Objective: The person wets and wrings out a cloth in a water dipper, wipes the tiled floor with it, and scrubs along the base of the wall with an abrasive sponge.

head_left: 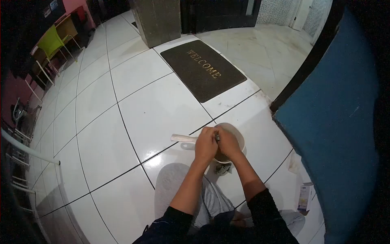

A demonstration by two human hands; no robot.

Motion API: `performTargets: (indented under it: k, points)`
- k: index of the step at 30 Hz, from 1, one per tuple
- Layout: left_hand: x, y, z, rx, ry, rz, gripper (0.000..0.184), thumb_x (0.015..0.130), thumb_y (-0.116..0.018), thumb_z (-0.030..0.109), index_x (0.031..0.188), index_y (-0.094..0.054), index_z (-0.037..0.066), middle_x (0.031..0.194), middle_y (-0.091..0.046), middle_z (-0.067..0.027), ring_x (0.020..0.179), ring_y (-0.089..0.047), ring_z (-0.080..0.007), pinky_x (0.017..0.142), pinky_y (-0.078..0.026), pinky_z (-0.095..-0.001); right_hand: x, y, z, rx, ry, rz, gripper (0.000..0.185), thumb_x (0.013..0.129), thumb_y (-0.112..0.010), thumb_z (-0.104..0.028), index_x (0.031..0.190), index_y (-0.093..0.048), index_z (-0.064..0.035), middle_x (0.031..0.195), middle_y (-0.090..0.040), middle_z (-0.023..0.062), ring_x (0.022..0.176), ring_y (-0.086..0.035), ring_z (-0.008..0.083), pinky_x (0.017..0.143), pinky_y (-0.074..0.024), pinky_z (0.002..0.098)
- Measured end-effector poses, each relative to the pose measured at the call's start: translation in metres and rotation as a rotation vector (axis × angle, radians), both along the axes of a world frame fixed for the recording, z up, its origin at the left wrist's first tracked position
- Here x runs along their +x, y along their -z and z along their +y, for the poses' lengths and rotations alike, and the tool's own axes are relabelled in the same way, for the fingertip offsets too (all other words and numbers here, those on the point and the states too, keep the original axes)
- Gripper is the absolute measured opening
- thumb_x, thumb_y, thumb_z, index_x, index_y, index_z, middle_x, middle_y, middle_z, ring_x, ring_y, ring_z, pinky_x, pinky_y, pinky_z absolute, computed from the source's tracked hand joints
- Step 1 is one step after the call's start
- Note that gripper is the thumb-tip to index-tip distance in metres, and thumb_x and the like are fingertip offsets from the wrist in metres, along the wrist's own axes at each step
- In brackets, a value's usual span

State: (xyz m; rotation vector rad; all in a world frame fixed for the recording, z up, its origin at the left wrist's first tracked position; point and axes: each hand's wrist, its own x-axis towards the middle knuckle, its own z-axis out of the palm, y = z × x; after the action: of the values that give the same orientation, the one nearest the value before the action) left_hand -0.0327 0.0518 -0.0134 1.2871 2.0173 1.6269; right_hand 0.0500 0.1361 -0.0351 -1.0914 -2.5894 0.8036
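On the floor in front of me stands a round, pale pan (240, 136) with a whitish handle (183, 138) pointing left. Both hands meet over it with fingers closed. My left hand (206, 143) is above the handle side of the pan, and my right hand (228, 143) is over its middle. Between the fingertips shows a small dark greyish thing (217, 138), too small to name. My hands hide much of the pan's inside. A small crumpled greenish-grey bundle (222, 168) lies against the near side of the pan.
A dark WELCOME mat (203, 71) lies ahead on the white tiles. To the right rises a blue panel (329, 110) with a dark edge; a small box (304, 197) stands beside it. A green chair (50, 42) and white metal legs (32, 148) are at the left.
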Motion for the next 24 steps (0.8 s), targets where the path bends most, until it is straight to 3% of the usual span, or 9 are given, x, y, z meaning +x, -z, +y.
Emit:
performTargets:
  k: [2, 6, 10, 12, 13, 15, 19, 21, 24]
  points:
    - [0.007, -0.001, 0.001, -0.213, 0.080, 0.151, 0.025, 0.073, -0.047, -0.002, 0.096, -0.055, 0.005, 0.096, -0.053, -0.0148, 0.086, -0.053, -0.0333, 0.071, -0.044, -0.0406, 0.003, -0.003, -0.002, -0.036, -0.022, -0.202, 0.024, 0.077, -0.052, -0.011, 0.101, -0.053, -0.0052, 0.097, -0.059, 0.0185, 0.093, -0.056, 0.0344, 0.079, -0.0436, 0.0440]
    - [0.014, 0.008, 0.004, -0.333, 0.104, 0.224, 0.027, 0.071, -0.049, -0.002, 0.098, -0.052, 0.003, 0.098, -0.051, -0.0148, 0.090, -0.053, -0.0338, 0.074, -0.045, -0.0422, 0.006, 0.000, -0.006, -0.037, -0.015, -0.597, 0.021, 0.074, -0.055, -0.011, 0.093, -0.062, -0.0058, 0.097, -0.060, 0.0195, 0.095, -0.056, 0.0354, 0.084, -0.0435, 0.0425]
    - [0.016, 0.008, 0.006, -0.411, 0.081, 0.266, 0.027, 0.070, -0.051, 0.000, 0.097, -0.052, 0.002, 0.098, -0.052, -0.0156, 0.090, -0.053, -0.0340, 0.073, -0.046, -0.0420, 0.015, 0.015, 0.004, -0.116, -0.154, -0.513, 0.028, 0.073, -0.056, -0.012, 0.101, -0.056, -0.0045, 0.101, -0.058, 0.0203, 0.096, -0.054, 0.0368, 0.085, -0.0424, 0.0434]
    - [0.015, 0.010, 0.007, -0.500, 0.113, 0.302, 0.030, 0.070, -0.054, 0.001, 0.100, -0.052, 0.002, 0.102, -0.051, -0.0173, 0.093, -0.054, -0.0328, 0.072, -0.047, -0.0419, 0.022, 0.032, 0.012, 0.046, -0.102, -0.041, 0.040, 0.070, -0.058, -0.009, 0.109, -0.046, -0.0053, 0.109, -0.052, 0.0221, 0.102, -0.049, 0.0387, 0.087, -0.0401, 0.0438]
    - [0.018, 0.010, 0.007, -0.497, 0.112, 0.301, 0.030, 0.070, -0.054, 0.001, 0.100, -0.052, 0.002, 0.102, -0.051, -0.0173, 0.093, -0.054, -0.0328, 0.072, -0.047, -0.0419, 0.023, 0.016, 0.011, 0.050, -0.102, -0.043, 0.040, 0.070, -0.058, -0.009, 0.109, -0.046, -0.0053, 0.109, -0.052, 0.0221, 0.102, -0.049, 0.0387, 0.087, -0.0401, 0.0438]
    - [0.023, 0.011, 0.008, -0.592, 0.068, 0.472, 0.026, 0.070, -0.055, 0.004, 0.096, -0.057, 0.004, 0.098, -0.054, -0.0170, 0.089, -0.056, -0.0307, 0.070, -0.048, -0.0411, 0.026, -0.018, 0.013, -0.207, 0.012, 0.054, 0.049, 0.068, -0.058, -0.002, 0.112, -0.039, -0.0070, 0.111, -0.047, 0.0230, 0.107, -0.042, 0.0415, 0.089, -0.0380, 0.0444]
    - [0.029, 0.026, 0.019, -0.754, 0.136, 0.508, 0.014, 0.073, -0.054, 0.007, 0.084, -0.062, 0.005, 0.094, -0.057, -0.0150, 0.083, -0.060, -0.0283, 0.066, -0.050, -0.0394, 0.026, -0.023, -0.006, -0.051, 0.055, 0.066, 0.052, 0.065, -0.058, 0.004, 0.112, -0.040, -0.0068, 0.107, -0.046, 0.0236, 0.104, -0.043, 0.0434, 0.088, -0.0387, 0.0446]
    - [0.030, 0.029, 0.019, -0.648, -0.035, 0.488, 0.013, 0.074, -0.053, 0.011, 0.072, -0.065, 0.006, 0.083, -0.061, -0.0136, 0.074, -0.062, -0.0286, 0.061, -0.050, -0.0381, 0.023, -0.007, -0.007, 0.115, 0.039, -0.039, 0.042, 0.069, -0.057, 0.001, 0.109, -0.046, -0.0072, 0.104, -0.046, 0.0233, 0.096, -0.049, 0.0427, 0.084, -0.0417, 0.0442]
    - [0.027, 0.026, 0.021, -0.650, 0.002, 0.438, 0.015, 0.073, -0.052, 0.012, 0.068, -0.065, 0.006, 0.075, -0.063, -0.0133, 0.070, -0.063, -0.0281, 0.057, -0.050, -0.0381, 0.023, -0.003, -0.006, 0.087, 0.024, -0.209, 0.029, 0.075, -0.053, -0.006, 0.104, -0.054, -0.0080, 0.107, -0.047, 0.0229, 0.093, -0.053, 0.0391, 0.081, -0.0442, 0.0432]
